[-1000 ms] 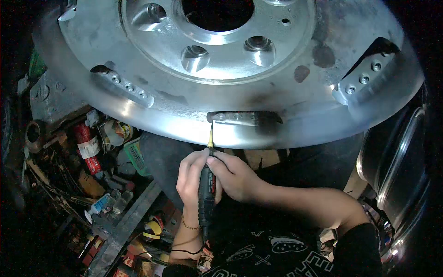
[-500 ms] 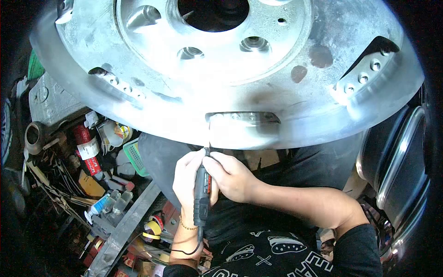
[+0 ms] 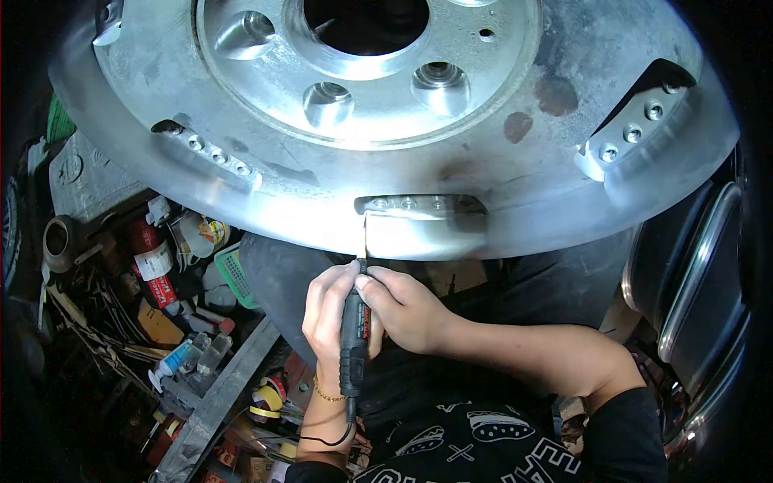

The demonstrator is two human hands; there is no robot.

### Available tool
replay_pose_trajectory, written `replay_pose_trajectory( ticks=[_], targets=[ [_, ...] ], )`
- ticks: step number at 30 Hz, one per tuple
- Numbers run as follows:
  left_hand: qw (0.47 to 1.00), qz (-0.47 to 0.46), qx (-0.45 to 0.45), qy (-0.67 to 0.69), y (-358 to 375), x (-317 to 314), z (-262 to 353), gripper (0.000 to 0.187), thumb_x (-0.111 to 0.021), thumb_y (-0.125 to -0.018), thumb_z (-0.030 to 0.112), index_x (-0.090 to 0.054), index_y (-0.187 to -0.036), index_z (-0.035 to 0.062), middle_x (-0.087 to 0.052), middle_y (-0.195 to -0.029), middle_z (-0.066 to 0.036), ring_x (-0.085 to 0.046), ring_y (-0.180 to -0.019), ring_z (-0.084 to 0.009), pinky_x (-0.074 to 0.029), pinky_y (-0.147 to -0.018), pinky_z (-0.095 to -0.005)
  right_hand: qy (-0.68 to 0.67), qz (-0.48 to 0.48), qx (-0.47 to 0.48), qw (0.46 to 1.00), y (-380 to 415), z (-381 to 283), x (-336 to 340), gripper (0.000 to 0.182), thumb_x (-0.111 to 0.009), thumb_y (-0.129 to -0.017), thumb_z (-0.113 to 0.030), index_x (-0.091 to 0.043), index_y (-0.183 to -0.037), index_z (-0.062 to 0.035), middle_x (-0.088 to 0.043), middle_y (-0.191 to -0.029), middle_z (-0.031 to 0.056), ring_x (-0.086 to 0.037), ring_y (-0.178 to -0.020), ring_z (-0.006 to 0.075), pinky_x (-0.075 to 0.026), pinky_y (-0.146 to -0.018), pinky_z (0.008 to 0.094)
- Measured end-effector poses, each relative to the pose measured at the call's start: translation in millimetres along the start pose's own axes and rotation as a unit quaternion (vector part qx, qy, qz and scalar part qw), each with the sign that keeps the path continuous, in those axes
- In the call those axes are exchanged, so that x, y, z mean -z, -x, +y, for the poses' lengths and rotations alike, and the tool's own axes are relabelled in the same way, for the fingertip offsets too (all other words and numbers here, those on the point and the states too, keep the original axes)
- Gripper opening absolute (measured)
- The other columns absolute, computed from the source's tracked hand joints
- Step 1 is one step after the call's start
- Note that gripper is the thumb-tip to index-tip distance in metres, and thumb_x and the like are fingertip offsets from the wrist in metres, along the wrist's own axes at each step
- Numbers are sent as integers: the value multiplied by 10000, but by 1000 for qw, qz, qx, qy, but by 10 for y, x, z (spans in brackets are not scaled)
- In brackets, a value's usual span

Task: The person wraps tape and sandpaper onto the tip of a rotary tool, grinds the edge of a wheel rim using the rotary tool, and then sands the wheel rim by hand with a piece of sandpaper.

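My left hand and my right hand are both closed around a slim black corded rotary tool with red lettering. The fingers meet near its front end, and its cable trails down past my left wrist, which wears a bracelet. From the top of the grip a thin shank points up to the left end of a slot in a big round metal disc. Whether the tip touches the metal is hard to make out. Small round holes line the slot.
To the left lie a red can, a green basket, a blue-and-white tube and tape rolls near a metal beam. A black cushioned seat with chrome trim stands at the right. Further slots sit along the disc's edge.
The bright glare over the disc has dimmed, so its holes and slot show more clearly. Both hands and the rotary tool stay in nearly the same place.
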State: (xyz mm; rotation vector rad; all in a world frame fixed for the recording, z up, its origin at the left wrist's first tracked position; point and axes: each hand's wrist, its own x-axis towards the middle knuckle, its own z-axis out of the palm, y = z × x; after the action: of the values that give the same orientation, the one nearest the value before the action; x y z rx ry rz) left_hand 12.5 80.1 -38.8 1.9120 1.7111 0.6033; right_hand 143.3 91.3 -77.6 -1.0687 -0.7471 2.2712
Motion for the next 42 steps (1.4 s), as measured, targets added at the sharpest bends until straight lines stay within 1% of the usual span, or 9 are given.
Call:
replay_pose_trajectory(
  ticks=[7, 9, 15, 18, 25, 27, 34, 40, 42],
  targets=[
    [1000, 8, 8, 1, -5, 6, 20, 385, -677, -797, 154, -636, -1107, -71, -636, -1021, -231, -644, -944, -352, -506, -879, -409, -5, 2, 23, 1000, -15, 36, -16, 303, -393, -1063, -250, -560, -994, -6, -555, -808, 12, -509, -738, 97, -451, -694, 284],
    [1000, -4, 2, 9, -14, 4, 11, 394, -679, -795, 163, -636, -1107, -73, -636, -1020, -230, -644, -947, -352, -505, -881, -410, -2, 6, 5, 1000, -5, 10, 0, 298, -395, -1063, -248, -560, -996, -9, -551, -805, 9, -506, -729, 95, -450, -682, 282],
    [1000, 4, 15, 7, 1, 25, 26, 428, -684, -793, 212, -636, -1106, -77, -636, -1025, -235, -642, -959, -359, -500, -894, -420, -25, -13, 8, 1000, -26, 22, -17, 262, -405, -1060, -232, -554, -1026, -18, -550, -803, -3, -509, -722, 81, -450, -668, 270],
    [1000, 4, 15, 8, 23, 42, -9, 448, -688, -788, 233, -637, -1108, -76, -636, -1032, -240, -640, -966, -363, -498, -899, -423, -8, -20, 18, 1000, -27, 3, -18, 258, -408, -1059, -231, -552, -1038, -18, -554, -805, -6, -510, -711, 81, -450, -658, 272],
    [1000, 8, 17, -6, 48, 56, 4, 441, -675, -776, 214, -639, -1107, -76, -639, -1032, -239, -642, -960, -363, -501, -895, -424, 3, -21, 20, 1000, -11, 3, -38, 266, -418, -1053, -240, -554, -1034, -12, -554, -784, 8, -520, -684, 86, -449, -621, 267],
    [1000, 11, 14, 4, 40, 52, -2, 436, -674, -773, 205, -639, -1104, -76, -639, -1029, -239, -642, -955, -365, -504, -889, -426, 6, -5, 22, 1000, -7, 8, -53, 270, -417, -1052, -243, -552, -1026, -11, -553, -778, 15, -524, -673, 89, -449, -610, 266],
    [1000, 9, 1, 7, 30, 32, -12, 436, -686, -768, 195, -638, -1105, -78, -639, -1021, -241, -644, -954, -367, -506, -883, -424, 0, -2, 3, 1000, 29, -43, -33, 268, -404, -1057, -240, -542, -1000, -17, -544, -768, 9, -517, -659, 93, -450, -609, 271],
    [1000, 7, 1, 4, 2, 17, -8, 438, -693, -771, 198, -637, -1106, -78, -638, -1022, -238, -646, -951, -367, -507, -885, -421, 9, -8, 4, 1000, -7, -11, -7, 274, -394, -1062, -246, -542, -999, -24, -537, -772, 5, -511, -681, 91, -451, -629, 271],
    [1000, 2, 2, 4, -23, 5, -1, 441, -698, -772, 206, -639, -1109, -72, -640, -1020, -234, -646, -953, -366, -506, -886, -419, -11, -2, -4, 1000, -7, -32, 6, 281, -396, -1062, -250, -545, -994, -22, -537, -782, 7, -509, -697, 89, -448, -647, 272]
  ],
)
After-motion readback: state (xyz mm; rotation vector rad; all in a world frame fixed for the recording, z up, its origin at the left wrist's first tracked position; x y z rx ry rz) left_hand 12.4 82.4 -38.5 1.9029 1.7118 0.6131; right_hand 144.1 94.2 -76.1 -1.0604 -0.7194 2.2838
